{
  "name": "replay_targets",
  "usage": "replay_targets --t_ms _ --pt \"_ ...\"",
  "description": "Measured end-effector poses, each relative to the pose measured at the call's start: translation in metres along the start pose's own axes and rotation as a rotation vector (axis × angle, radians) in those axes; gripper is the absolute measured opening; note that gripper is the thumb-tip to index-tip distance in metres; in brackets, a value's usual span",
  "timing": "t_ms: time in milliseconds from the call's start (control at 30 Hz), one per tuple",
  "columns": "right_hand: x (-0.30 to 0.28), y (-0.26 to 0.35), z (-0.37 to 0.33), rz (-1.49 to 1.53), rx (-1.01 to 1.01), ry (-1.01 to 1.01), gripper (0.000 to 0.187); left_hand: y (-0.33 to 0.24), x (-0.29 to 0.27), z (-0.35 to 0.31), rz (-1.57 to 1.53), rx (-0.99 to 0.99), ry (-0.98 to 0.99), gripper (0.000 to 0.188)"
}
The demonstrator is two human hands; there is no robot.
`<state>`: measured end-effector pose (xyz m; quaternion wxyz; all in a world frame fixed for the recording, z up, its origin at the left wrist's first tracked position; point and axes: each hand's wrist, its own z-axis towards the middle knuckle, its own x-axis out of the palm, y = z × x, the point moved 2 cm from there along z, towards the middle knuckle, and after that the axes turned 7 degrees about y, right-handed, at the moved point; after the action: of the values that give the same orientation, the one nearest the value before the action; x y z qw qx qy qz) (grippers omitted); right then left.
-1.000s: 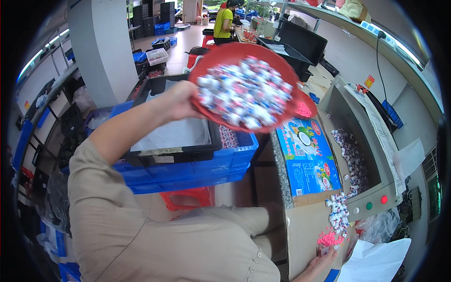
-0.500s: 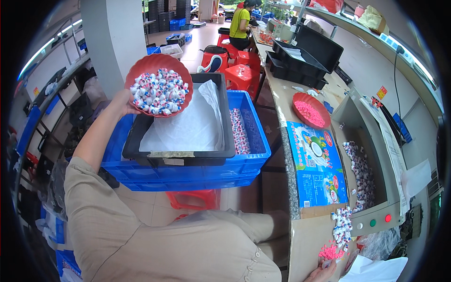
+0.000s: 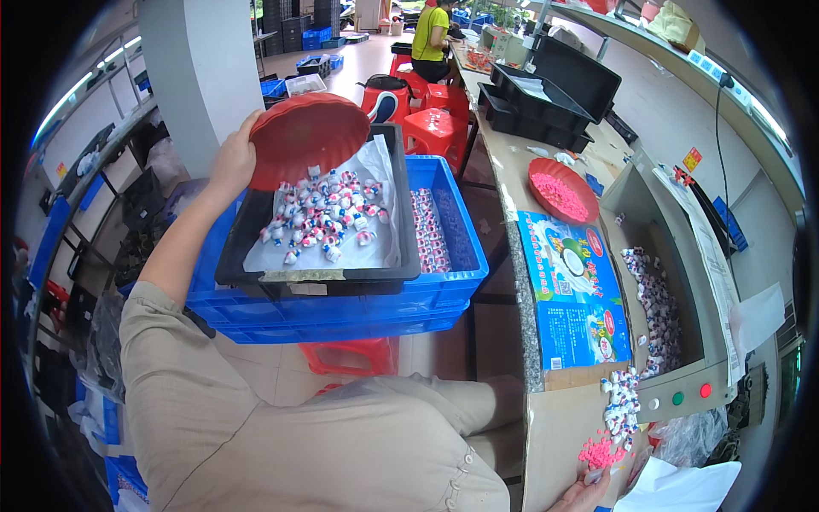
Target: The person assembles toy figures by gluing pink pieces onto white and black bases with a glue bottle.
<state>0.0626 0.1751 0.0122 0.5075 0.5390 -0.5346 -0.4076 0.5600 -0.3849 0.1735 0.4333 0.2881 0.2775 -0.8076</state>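
My left hand (image 3: 234, 162) grips the rim of a red scalloped bowl (image 3: 309, 136), which is tipped steeply over a black tray (image 3: 401, 264). Small white, blue and pink figure-like pieces (image 3: 328, 218) lie in a loose heap on the tray's white liner (image 3: 388, 183), below the bowl's lower edge. At the bottom right, my right hand (image 3: 584, 493) rests on the cardboard-topped table beside a little pile of pink bits (image 3: 601, 452). Its fingers are bent around something pale that I cannot make out. More of the white and blue pieces (image 3: 621, 405) lie just beyond that pile.
Stacked blue crates (image 3: 469, 273) support the tray; one holds rows of similar pieces (image 3: 431, 230). On the table are a red bowl of pink bits (image 3: 561, 192), a blue printed cardboard sheet (image 3: 573, 290) and a grey machine (image 3: 712, 375) with buttons. A person (image 3: 432, 43) sits farther back.
My left hand has tipped the bowl over, and its pieces have spilled onto the tray's liner. The right hand stays in about the same place beside the pink bits.
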Motion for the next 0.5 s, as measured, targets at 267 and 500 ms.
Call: replay_targets --t_ms 267,500 --pt "0.017 0.004 -0.004 0.243 -0.152 0.014 0.014 -0.005 0.003 0.043 0.127 0.108 -0.044 0.056" --pt "0.018 0.006 -0.004 0.306 -0.08 -0.072 0.018 -0.13 0.022 0.091 -0.904 -0.438 0.519 0.038"
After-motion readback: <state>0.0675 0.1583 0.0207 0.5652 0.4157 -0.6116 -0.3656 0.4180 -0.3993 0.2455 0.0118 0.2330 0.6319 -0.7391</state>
